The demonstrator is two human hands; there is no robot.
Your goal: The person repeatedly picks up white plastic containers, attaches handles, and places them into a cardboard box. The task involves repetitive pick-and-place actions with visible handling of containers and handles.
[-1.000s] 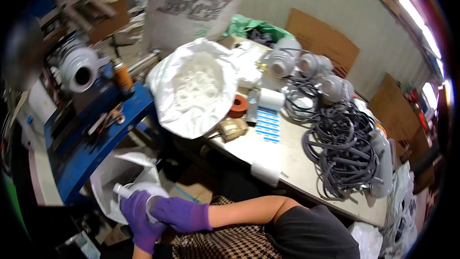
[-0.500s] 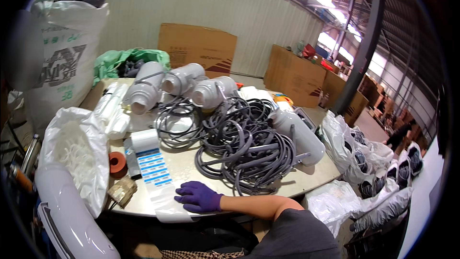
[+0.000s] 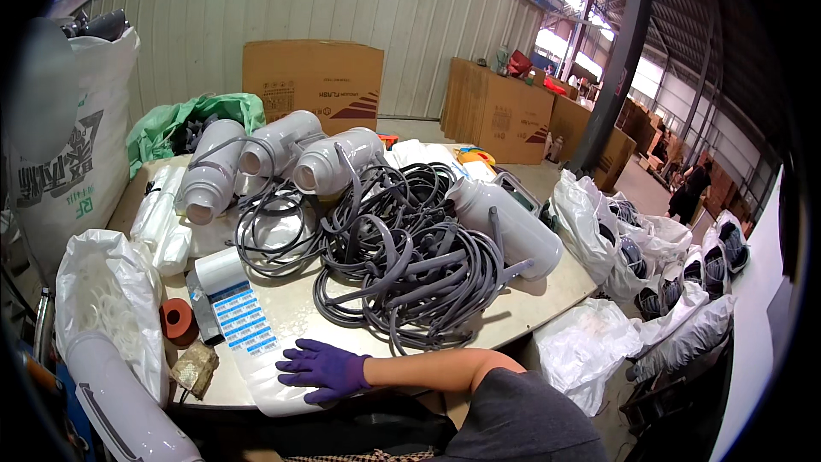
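My right hand [image 3: 323, 370], in a purple glove, lies palm down at the table's near edge with its fingers spread. It rests on or beside the bare lower end of a strip of labels [image 3: 244, 316], white with blue bands, that unrolls from a white roll [image 3: 220, 270]. Nothing shows in its grasp. My left hand is out of sight. Beyond the right hand lies a large tangle of grey straps or bands [image 3: 410, 257]. A grey jug-shaped plastic housing [image 3: 511, 229] leans on its right side.
More grey housings [image 3: 214, 173] stand at the back. Left of the labels are a red-brown tape roll [image 3: 178, 322], a tape-wrapped block [image 3: 195, 368] and a white sack of pale rings [image 3: 107, 299]. Another housing [image 3: 128, 402] is at lower left. White bags [image 3: 590, 338] sit right of the table.
The view has shifted to the right, so the table's things sit farther left. My right hand stays flat by the label strip, its fingers spread somewhat wider.
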